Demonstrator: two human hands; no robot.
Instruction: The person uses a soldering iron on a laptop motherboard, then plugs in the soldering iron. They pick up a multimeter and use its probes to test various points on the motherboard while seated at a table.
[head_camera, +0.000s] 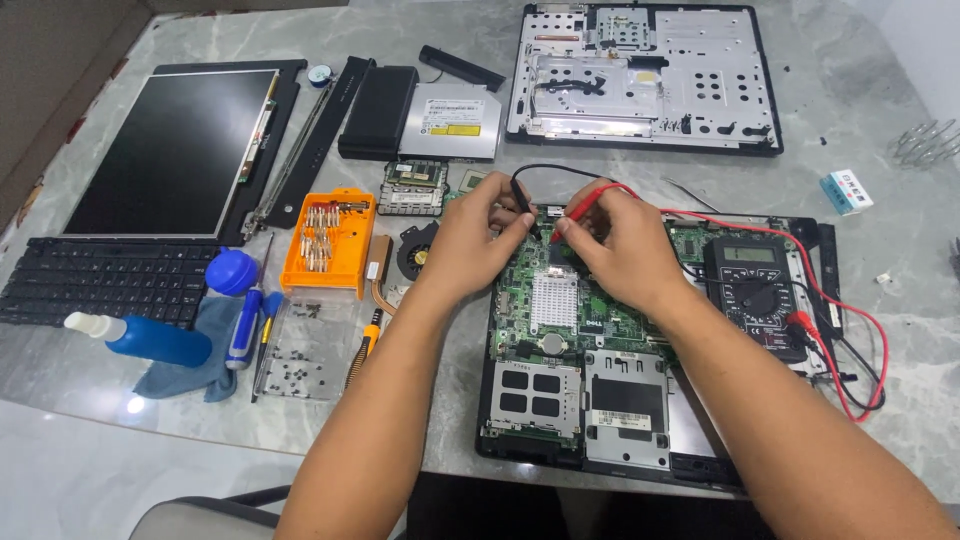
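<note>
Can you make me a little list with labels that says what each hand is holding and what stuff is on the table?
Left hand: holds the black probe, tip on the green circuit board
Right hand: holds the red probe, tip on the same board
Meter: black multimeter lies at the right of the board, with red and black leads
Left side of table: laptop screen, keyboard, orange bit case, blue bottle, blue screwdriver
Far side: disc drive, laptop base cover
Table: grey marble
</note>
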